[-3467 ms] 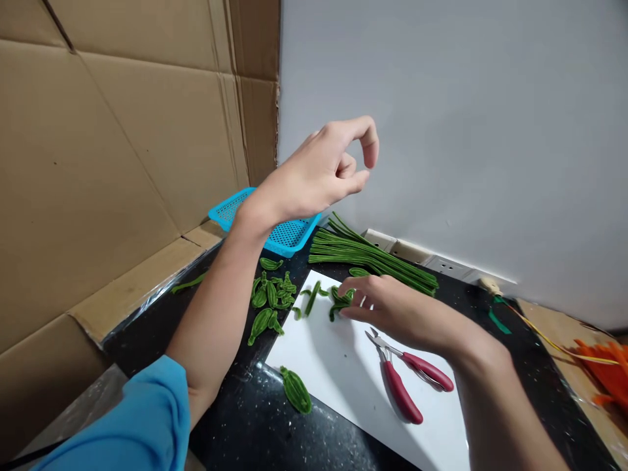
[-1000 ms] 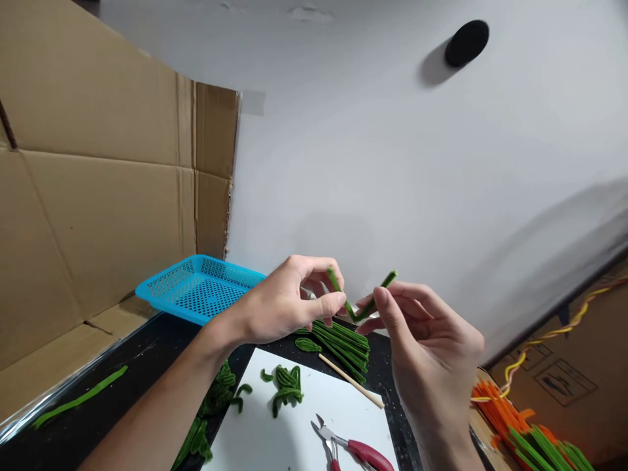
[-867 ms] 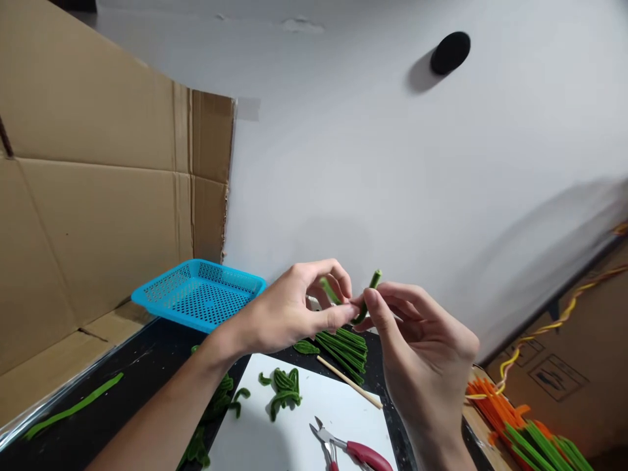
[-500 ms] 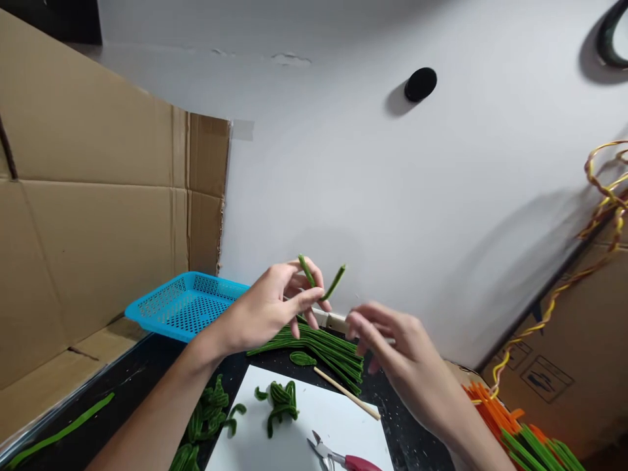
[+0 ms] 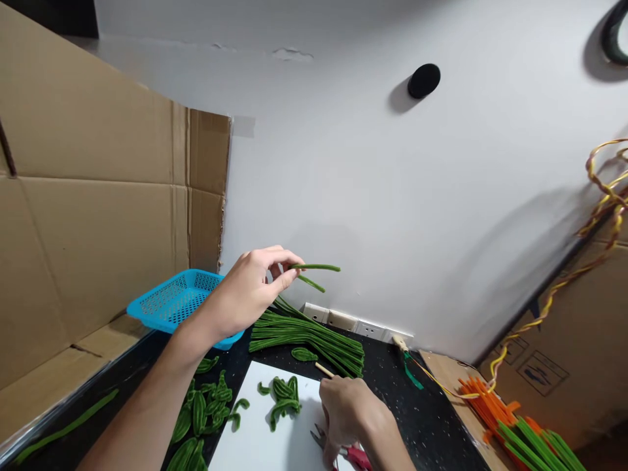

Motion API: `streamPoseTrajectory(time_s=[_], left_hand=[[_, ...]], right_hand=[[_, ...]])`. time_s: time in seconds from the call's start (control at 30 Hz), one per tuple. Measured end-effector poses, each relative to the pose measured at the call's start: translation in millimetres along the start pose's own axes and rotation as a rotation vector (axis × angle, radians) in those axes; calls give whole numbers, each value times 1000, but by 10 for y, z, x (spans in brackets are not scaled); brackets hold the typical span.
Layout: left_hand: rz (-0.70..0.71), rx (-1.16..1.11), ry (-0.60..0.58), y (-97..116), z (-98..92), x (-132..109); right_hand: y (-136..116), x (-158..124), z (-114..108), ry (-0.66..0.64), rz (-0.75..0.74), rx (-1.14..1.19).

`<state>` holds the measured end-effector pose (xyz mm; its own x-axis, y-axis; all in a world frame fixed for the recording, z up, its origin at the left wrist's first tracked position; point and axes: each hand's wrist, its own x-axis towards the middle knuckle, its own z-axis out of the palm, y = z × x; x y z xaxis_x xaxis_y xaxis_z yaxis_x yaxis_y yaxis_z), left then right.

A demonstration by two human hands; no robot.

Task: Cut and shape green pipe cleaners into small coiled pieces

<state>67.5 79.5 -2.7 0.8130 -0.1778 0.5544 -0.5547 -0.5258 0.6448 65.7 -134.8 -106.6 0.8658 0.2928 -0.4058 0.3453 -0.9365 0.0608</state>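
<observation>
My left hand (image 5: pixel 260 281) is raised in front of the wall, thumb and fingers pinched on a folded green pipe cleaner (image 5: pixel 318 267). Its two loose ends point right. Lower down, my right hand (image 5: pixel 356 409) curls over the wire cutters (image 5: pixel 358 456) with red handles, which lie on a white board (image 5: pixel 250 445); my palm hides part of them. Beside that hand, a thin wooden stick (image 5: pixel 324 370) is partly covered. On the board sits a small cluster of bent green pipe-cleaner pieces (image 5: pixel 284 396).
A bundle of green pipe cleaners (image 5: pixel 304 340) and a leaf shape (image 5: pixel 304 354) lie behind the board. More leaf shapes (image 5: pixel 199 412) are piled left of it. A blue basket (image 5: pixel 167 304) stands back left, orange stems (image 5: pixel 483 399) at right, sockets (image 5: pixel 370 330) along the wall.
My right hand has come down from mid-air onto the wire cutters. My left hand has shifted left and turned, so the pipe cleaner's ends now point right instead of up.
</observation>
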Motion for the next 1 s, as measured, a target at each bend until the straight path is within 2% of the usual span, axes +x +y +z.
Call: streamPoseTrajectory(time_s=[0.23,0.37,0.5,0.6,0.7,0.8,0.9,0.97,1.0], left_hand=[[-20,-59,10,8,2,27],[-40,-72,1,-24,13,35],[-86,-136,-64,-94,55,35],[-131,-160,-52,-115,90,29],[-147,-233,-35,-94,107,23],[-132,-317,-37,-59,112,24],[-109,-363,-39,-41,115,26],[-82,-411,-58,-38,120,21],[-69,-438,-71,-34,123,18]], right_hand=[[39,53,19,-109,-37,45],[117,61,12,-68,-73,189],[270,42,-34,21,-171,393],[443,-4,-113,23,-262,598],[620,-118,-204,71,-422,886],[739,-271,-263,195,-644,1244],[761,-394,-315,460,-831,1592],[731,-446,-381,647,-871,1951],[710,-464,-424,716,-840,2168]])
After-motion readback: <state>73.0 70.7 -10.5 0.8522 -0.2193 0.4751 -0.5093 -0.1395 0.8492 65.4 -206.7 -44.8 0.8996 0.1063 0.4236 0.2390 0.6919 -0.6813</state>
